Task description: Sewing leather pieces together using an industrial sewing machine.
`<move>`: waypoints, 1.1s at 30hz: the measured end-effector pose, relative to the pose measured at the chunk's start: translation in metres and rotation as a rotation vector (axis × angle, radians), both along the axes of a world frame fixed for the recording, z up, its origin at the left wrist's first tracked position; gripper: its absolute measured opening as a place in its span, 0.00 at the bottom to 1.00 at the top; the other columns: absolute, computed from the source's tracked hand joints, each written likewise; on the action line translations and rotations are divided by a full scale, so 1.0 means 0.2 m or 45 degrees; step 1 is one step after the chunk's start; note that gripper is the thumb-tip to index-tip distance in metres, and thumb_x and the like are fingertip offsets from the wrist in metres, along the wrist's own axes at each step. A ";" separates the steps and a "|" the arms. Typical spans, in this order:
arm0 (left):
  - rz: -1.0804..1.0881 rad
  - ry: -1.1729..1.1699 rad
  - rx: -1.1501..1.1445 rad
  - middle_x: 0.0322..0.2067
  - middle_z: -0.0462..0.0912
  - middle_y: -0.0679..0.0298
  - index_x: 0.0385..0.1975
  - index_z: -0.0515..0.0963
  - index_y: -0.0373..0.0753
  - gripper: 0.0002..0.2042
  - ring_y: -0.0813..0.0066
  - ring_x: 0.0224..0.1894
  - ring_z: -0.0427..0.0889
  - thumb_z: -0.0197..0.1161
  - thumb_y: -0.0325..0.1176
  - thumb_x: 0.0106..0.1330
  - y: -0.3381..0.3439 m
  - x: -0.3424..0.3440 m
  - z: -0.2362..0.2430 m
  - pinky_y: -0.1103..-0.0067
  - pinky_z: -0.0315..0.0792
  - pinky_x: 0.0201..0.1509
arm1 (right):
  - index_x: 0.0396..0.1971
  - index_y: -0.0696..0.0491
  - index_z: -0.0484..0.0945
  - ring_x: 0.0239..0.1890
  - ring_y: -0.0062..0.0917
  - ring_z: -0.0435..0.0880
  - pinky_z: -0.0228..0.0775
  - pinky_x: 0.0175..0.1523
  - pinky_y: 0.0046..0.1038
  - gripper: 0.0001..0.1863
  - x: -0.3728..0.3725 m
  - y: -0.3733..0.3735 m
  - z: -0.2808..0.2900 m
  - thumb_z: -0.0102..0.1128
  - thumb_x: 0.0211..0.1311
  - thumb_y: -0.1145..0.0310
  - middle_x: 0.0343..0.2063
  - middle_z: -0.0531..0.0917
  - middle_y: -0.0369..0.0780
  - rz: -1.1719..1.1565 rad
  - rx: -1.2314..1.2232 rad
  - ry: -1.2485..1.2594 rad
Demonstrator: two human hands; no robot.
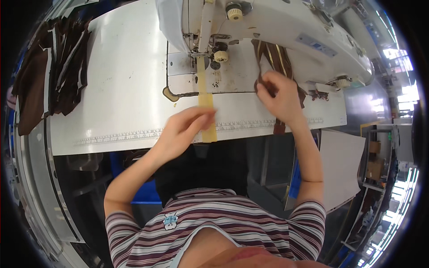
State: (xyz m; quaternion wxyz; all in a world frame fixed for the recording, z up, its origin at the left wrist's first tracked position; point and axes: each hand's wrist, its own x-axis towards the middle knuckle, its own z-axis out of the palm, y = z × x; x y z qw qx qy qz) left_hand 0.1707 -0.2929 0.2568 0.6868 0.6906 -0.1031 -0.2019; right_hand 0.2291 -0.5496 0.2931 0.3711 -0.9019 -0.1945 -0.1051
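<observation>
My left hand (179,132) hovers over a yellow tape strip (208,100) that runs from under the sewing machine's presser foot to the table's front edge. Its fingertips are smeared by motion, so whether they grip the tape does not show. Further right, my right hand (282,96) is closed, thumb and fingers pinching the edge of a brown fabric strip (286,62) with gold lines along it. That strip lies in a small bunch of similar ones beside the machine bed, partly hidden by the hand. The white sewing machine (277,27) stands above both hands.
A pile of brown fabric pieces with white edges (53,71) lies on the table's far left. A printed ruler scale (134,134) runs along the front of the white table (120,67). Right of my arm stands a pale board (342,165).
</observation>
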 end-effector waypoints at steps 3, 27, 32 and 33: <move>-0.042 0.780 -0.446 0.48 0.77 0.54 0.52 0.69 0.31 0.17 0.69 0.47 0.78 0.46 0.37 0.73 -0.28 0.32 -0.04 0.74 0.71 0.54 | 0.24 0.59 0.70 0.21 0.31 0.76 0.67 0.29 0.27 0.07 -0.11 0.08 -0.08 0.59 0.48 0.76 0.21 0.73 0.42 0.182 -0.092 0.091; 0.411 -0.196 -0.386 0.32 0.82 0.66 0.37 0.75 0.32 0.04 0.83 0.35 0.78 0.57 0.23 0.66 0.05 -0.05 0.14 0.85 0.72 0.40 | 0.42 0.58 0.81 0.34 0.19 0.82 0.73 0.42 0.19 0.12 -0.23 0.44 0.08 0.63 0.56 0.76 0.32 0.84 0.39 0.353 0.549 0.332; 0.496 -1.455 0.256 0.27 0.79 0.57 0.30 0.77 0.31 0.09 0.65 0.29 0.79 0.59 0.12 0.51 0.16 -0.15 0.21 0.80 0.73 0.32 | 0.32 0.59 0.83 0.26 0.23 0.83 0.74 0.34 0.21 0.07 -0.30 0.55 0.21 0.65 0.52 0.75 0.25 0.84 0.42 0.448 0.295 0.423; 0.531 -1.450 0.180 0.28 0.78 0.58 0.31 0.78 0.34 0.13 0.63 0.28 0.78 0.58 0.10 0.47 0.15 -0.21 0.25 0.77 0.73 0.31 | 0.27 0.58 0.82 0.23 0.28 0.83 0.73 0.31 0.23 0.05 -0.34 0.57 0.19 0.65 0.50 0.73 0.23 0.83 0.43 0.550 0.207 0.458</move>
